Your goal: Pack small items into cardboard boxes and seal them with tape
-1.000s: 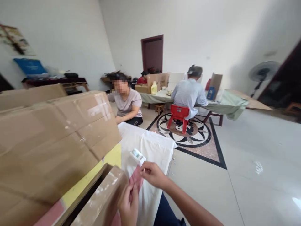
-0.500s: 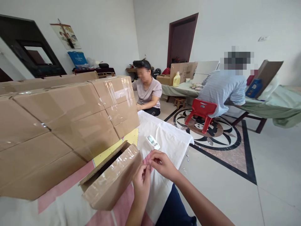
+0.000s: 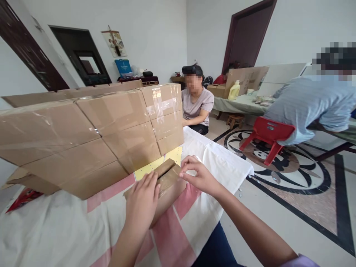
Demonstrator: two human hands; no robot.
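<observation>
A small cardboard box [image 3: 168, 190] with glossy tape along its upper side lies on the cloth in front of me. A dark slit runs along its top beside a raised flap. My left hand [image 3: 143, 196] rests flat on the left part of the box, fingers stretched out over its top. At the box's right end, my right hand [image 3: 198, 176] has thumb and fingertips pinched together by the upper corner. Whatever sits in that pinch is too small to make out.
A wall of stacked, taped cartons [image 3: 122, 129] stands behind the box. The patterned cloth [image 3: 191, 230] covers the table. One person [image 3: 198, 105] sits beyond the cartons; another [image 3: 308, 107] is on a red chair [image 3: 271, 129] at the right. A red packet [image 3: 23, 198] lies far left.
My hands, earlier pinched together beside the box, have moved apart. The left now lies on the box, the right at its far end. The white device is now out of sight. My view turned left.
</observation>
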